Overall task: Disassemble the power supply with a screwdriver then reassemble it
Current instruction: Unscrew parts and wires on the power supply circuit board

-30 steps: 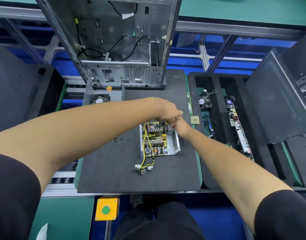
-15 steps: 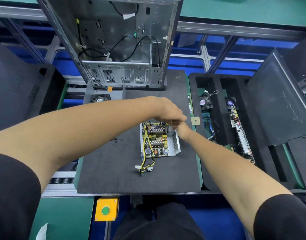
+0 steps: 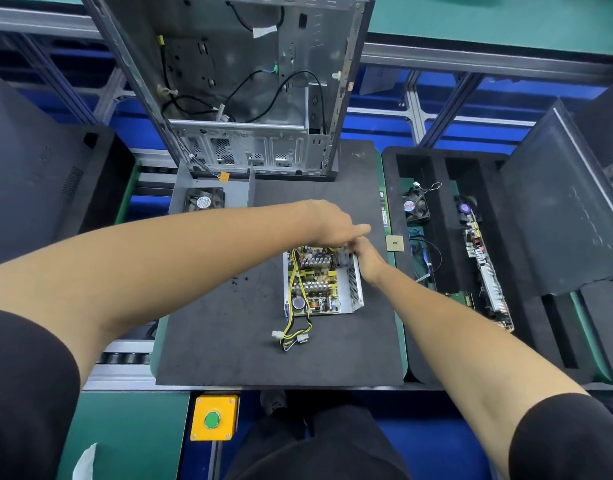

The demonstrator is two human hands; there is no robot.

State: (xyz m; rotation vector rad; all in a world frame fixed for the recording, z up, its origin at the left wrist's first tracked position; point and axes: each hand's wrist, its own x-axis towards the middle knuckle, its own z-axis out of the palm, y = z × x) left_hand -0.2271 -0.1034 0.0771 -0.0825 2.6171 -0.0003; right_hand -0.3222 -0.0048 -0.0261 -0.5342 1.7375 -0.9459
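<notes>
The opened power supply [image 3: 318, 285] lies on the black mat [image 3: 222, 344], its circuit board exposed and its yellow and black cables [image 3: 294, 336] trailing toward me. My left hand [image 3: 332, 225] reaches over its far end with fingers curled downward; what they hold is hidden. My right hand [image 3: 367, 256] grips the casing's far right corner, touching my left hand. The grey cover with its fan [image 3: 206, 199] lies at the mat's far left. Several small black screws [image 3: 240, 279] lie left of the supply. No screwdriver is visible.
An empty computer case [image 3: 249, 81] stands open at the back. A CPU chip [image 3: 395, 243] lies at the mat's right edge. A black foam tray [image 3: 443, 188] with fans and boards is on the right. Dark side panels [image 3: 38, 174] flank both sides. A yellow button box [image 3: 213, 419] sits near me.
Both hands stay at the supply's far right corner, and the left index finger has stretched a little further right over the right hand.
</notes>
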